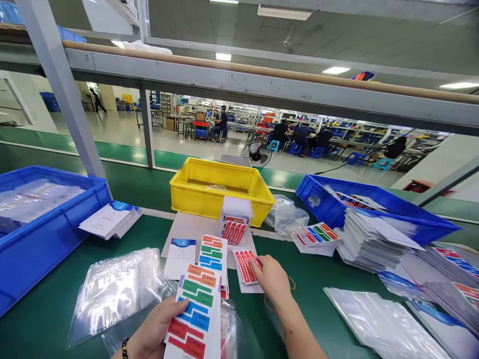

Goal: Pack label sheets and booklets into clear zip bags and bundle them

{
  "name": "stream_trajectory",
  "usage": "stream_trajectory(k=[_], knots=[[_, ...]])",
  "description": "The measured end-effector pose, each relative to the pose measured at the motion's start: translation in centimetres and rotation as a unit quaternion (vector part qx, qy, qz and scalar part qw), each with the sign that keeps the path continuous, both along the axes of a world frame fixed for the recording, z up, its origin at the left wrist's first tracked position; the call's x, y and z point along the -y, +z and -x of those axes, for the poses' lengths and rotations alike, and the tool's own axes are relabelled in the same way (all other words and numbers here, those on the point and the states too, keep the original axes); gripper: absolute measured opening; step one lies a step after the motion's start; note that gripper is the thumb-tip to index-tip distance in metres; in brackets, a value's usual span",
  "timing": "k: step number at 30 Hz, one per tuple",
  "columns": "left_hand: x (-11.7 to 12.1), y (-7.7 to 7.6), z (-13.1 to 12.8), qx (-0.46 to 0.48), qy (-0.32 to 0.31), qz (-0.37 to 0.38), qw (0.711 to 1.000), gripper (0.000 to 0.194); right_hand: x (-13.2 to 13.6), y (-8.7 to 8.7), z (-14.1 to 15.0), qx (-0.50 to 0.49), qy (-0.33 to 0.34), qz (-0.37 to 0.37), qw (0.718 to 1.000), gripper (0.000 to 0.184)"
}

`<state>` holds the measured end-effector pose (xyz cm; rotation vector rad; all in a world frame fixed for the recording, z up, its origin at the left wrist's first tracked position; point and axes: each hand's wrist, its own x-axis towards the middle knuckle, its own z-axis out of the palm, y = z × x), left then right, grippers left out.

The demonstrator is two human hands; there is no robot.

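Observation:
My left hand [159, 324] grips a label sheet [196, 304] printed with orange, green, blue and red shapes, thumb on top. Other sheets seem to lie under it. My right hand [272, 279] has its fingertips closed on the edge of a red label sheet [245, 267], which lies on a small pile. Between the hands sits another multicoloured sheet stack [212, 254]. Beside it is a white booklet with a blue top [181, 257]. Behind the red sheets stands a taller stack of red labels [235, 229].
A yellow bin [220, 199] stands at the back, with blue bins at left [48, 234] and right [322, 204]. Clear plastic bags [119, 279] lie left, more bags [377, 319] right. Paper stacks [374, 242] crowd the right side. A metal rail [262, 82] crosses above; people sit far behind.

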<state>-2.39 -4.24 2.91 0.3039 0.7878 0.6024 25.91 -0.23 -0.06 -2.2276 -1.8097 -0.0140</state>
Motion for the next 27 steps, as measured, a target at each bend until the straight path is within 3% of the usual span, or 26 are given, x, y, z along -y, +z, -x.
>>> stream_trajectory(k=[4,9,12,17,19,23,25,27], knots=[[-0.8,0.6,-1.7,0.024,-0.022,-0.032,0.999,0.03,-0.4,-0.8,-1.3,0.006,-0.05,0.033,0.998,0.03],[-1.6,-0.3,-3.3,0.006,-0.022,-0.046,0.999,0.026,-0.5,-0.9,-0.5,-0.036,-0.077,0.028,0.996,0.02],[-1.8,-1.4,-3.6,-0.003,-0.015,-0.042,0.999,0.024,-0.6,-0.6,-1.0,-0.102,-0.087,0.015,0.991,0.015],[-2.4,-2.9,-3.6,-0.024,0.028,-0.051,0.998,0.024,0.3,0.5,-1.9,-0.261,-0.058,-0.008,0.964,0.026],[-2.4,-3.1,-3.6,-0.024,0.038,-0.06,0.997,0.028,1.0,1.0,-0.8,-0.374,-0.028,-0.025,0.927,0.03],[-2.3,-3.5,-3.9,0.013,0.048,-0.115,0.992,0.037,2.5,1.1,3.7,-0.611,0.035,0.02,0.791,0.04],[-2.2,-3.7,-3.9,0.028,0.048,-0.158,0.986,0.038,3.0,0.6,6.1,-0.63,0.054,0.059,0.772,0.041],[-2.2,-3.9,-3.9,0.018,0.043,-0.189,0.981,0.037,3.4,0.0,7.8,-0.62,0.059,0.077,0.778,0.039]])
